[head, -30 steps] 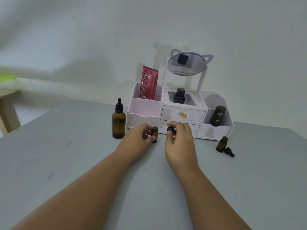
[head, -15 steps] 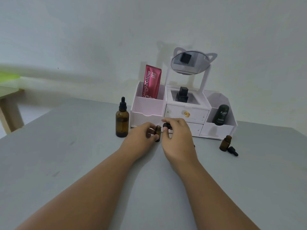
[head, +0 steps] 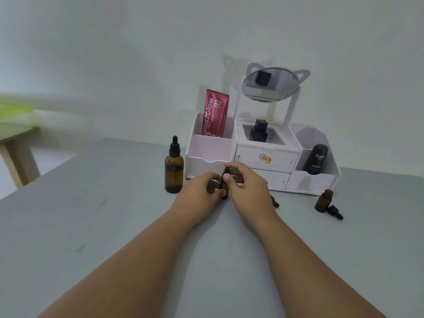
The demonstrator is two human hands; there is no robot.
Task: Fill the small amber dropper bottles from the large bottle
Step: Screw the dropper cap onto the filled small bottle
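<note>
A small amber dropper bottle (head: 224, 188) stands on the grey table (head: 91, 214), gripped by my left hand (head: 202, 191) around its body. My right hand (head: 247, 184) pinches the black dropper cap (head: 226, 170) sitting on top of that bottle. The large amber bottle (head: 174, 169) with a black dropper stands upright just left of my hands. Another small amber bottle (head: 323, 201) stands open at the right, its black dropper cap (head: 335, 212) lying beside it. Part of a third small bottle (head: 274, 202) peeks out behind my right hand.
A white organiser (head: 263, 157) with drawers and a cat-ear mirror (head: 270, 84) stands right behind my hands, holding a pink tube (head: 214, 113), a black perfume bottle (head: 259, 131) and a dark green stick (head: 316, 159). A wooden table leg (head: 20, 161) is at far left.
My right hand has brought the black dropper cap leftward onto the top of the small bottle held by my left hand. The camera view shifted slightly.
</note>
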